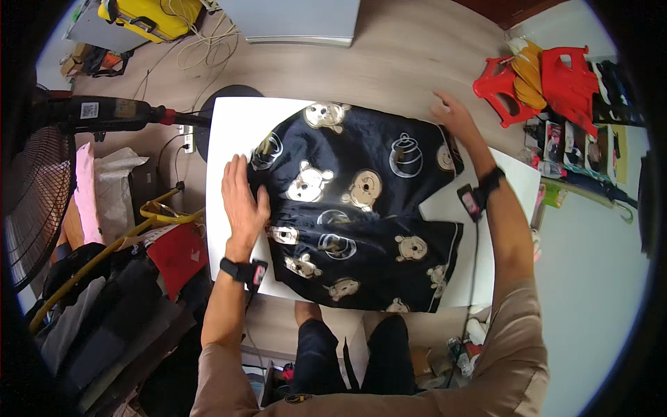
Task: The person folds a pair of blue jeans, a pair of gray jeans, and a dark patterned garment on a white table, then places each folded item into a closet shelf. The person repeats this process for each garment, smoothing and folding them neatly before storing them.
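Note:
A pair of black satiny shorts (375, 208) with cream and tan bear-head prints lies sideways on a white table (233, 125). The waist end is at the left, and the two legs point right with a white gap between them. Thin pale trim runs along the leg hems. My left hand (243, 201) rests flat at the waist edge, fingers stretched out and thumb apart, touching the cloth. Beside the upper leg's hem at the far right is my right hand (458, 121), its fingers extended past the table's far edge and apart, holding nothing I can see.
The near side of the shorts hangs over the table's front edge. A black fan (38, 187) stands at the left, above piled dark clothes (125, 326). Red plastic stools (570, 83) are at the far right, a yellow case (149, 17) at the far left. Cables (208, 45) lie on the floor.

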{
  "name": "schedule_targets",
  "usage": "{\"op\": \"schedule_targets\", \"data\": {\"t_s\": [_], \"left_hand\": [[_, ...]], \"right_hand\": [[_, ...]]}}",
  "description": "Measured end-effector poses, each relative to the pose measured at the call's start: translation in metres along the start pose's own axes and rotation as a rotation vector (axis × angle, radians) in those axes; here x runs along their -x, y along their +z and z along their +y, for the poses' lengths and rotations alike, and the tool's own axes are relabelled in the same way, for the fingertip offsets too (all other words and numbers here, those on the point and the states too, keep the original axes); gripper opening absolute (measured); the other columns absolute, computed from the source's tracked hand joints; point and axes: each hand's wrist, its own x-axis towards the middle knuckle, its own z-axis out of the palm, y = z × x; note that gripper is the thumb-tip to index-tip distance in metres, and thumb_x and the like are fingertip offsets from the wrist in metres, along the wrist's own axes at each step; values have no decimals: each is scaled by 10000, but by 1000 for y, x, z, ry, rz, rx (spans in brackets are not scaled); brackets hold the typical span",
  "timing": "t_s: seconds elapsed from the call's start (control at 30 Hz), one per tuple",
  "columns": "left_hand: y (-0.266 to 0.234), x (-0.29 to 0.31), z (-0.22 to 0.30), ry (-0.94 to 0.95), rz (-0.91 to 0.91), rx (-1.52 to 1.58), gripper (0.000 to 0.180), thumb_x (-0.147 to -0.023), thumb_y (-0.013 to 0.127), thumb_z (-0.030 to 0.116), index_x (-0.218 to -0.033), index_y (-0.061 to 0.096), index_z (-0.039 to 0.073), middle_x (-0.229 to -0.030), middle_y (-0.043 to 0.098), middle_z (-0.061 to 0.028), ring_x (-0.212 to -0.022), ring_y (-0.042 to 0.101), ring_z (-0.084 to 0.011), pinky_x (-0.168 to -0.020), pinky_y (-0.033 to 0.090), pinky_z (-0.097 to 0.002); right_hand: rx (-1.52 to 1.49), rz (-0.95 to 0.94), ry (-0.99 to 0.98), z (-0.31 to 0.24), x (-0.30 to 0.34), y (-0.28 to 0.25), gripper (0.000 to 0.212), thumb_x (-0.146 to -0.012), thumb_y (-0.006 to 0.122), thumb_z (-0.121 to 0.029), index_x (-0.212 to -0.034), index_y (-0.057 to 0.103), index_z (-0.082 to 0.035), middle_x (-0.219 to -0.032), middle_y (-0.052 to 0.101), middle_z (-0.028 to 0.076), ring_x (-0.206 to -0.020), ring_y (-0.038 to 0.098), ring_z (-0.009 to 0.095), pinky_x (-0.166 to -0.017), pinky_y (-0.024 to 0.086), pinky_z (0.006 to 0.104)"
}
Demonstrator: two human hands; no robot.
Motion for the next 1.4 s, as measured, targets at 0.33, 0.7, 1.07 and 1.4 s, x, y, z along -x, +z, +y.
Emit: {"op": "schedule_targets", "data": {"t_s": [0.33,0.7,1.07,1.4], "left_hand": [[10,-53,-30,-458,-260,-34,339,-713,661,122,-1038,610,41,-835,643,-138,-870,598,-346,-775,483,-426],[7,-52,-37,-498,-186,276,153,-755,642,93,-858,623,-19,-732,620,-156,-647,584,-247,-641,455,-360],[-57,12,40,-11,94,194,219,-712,604,-87,-915,577,-10,-946,636,-142,-904,615,-319,-808,483,-369],[-31,141,4,193,-331,-50,323,-584,561,-58,-894,580,31,-1146,571,-141,-1101,523,-365,-924,447,-465]], "right_hand": [[-416,-737,806,-16,-60,66,490,-832,655,-376,-1157,620,-11,-1044,665,92,-841,630,191,-766,501,309],[-656,-449,386,48,-55,58,545,-675,658,-12,-1207,552,36,-1128,636,124,-1008,599,215,-889,475,326],[-923,-22,186,-67,101,-87,691,-650,642,46,-1315,456,29,-1238,566,92,-1105,564,163,-947,444,305],[-250,-119,12,-36,377,13,254,-566,574,107,-771,577,-43,-764,564,114,-720,527,328,-722,435,406]]}}
